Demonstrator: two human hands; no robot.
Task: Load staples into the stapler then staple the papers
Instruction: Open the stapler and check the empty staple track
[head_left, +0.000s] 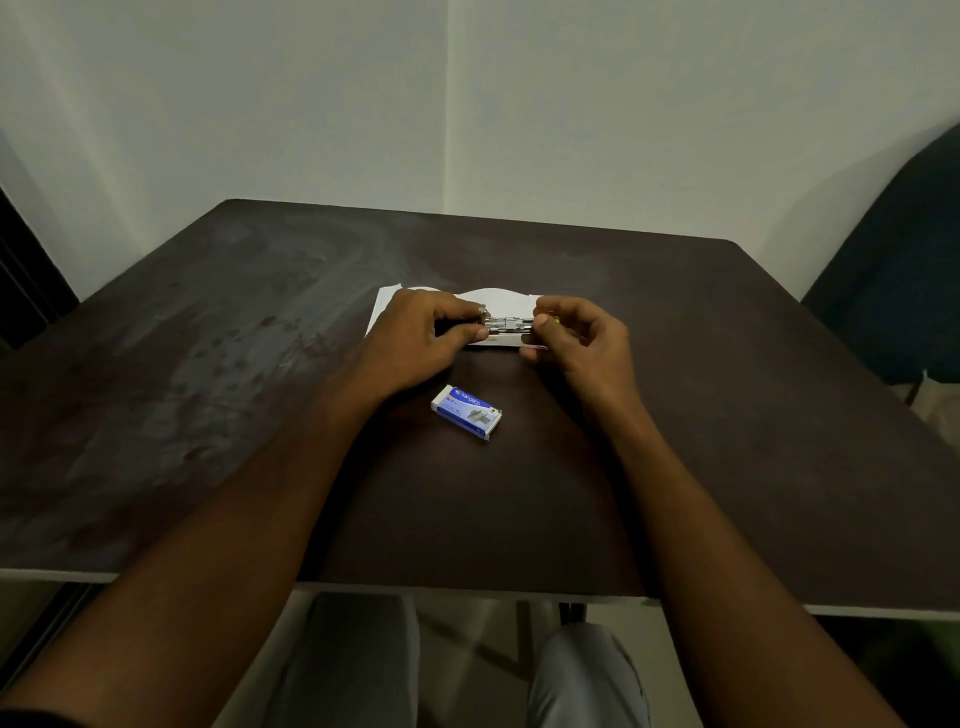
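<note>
A small metal stapler (510, 324) is held between both hands above the white papers (501, 301) in the middle of the dark table. My left hand (422, 340) grips its left end. My right hand (582, 332) pinches its right end, where a bit of yellow shows. The stapler's metal channel is exposed between the hands. A blue and white staple box (467, 411) lies on the table nearer to me, apart from both hands. The papers are partly hidden by the hands.
The dark brown table (208, 389) has a worn, smudged left half. A dark chair (904, 270) stands at the right edge. White walls meet in a corner behind the table. My knees show below the front edge.
</note>
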